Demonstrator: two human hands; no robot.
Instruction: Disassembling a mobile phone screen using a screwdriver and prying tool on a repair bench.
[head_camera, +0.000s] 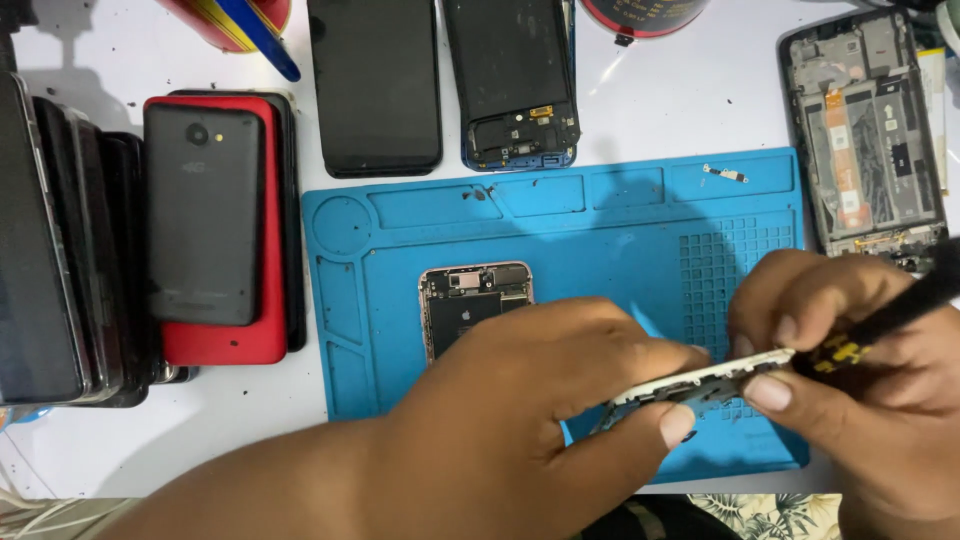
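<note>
Pinched edge-on in left hand (520, 400): thin white phone frame (700, 378), above blue silicone mat (600, 230) at four o'clock. Right hand (860, 350) clamps black-handled tool (900, 310) against frame end. Opened phone (472, 305) lying centre; prying underway, unfinished.

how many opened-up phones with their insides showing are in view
3. One lies on the blue mat, partly under the left hand: opened phone. One above the mat. One at the right edge. The stacked phones at left may hide more.
</note>
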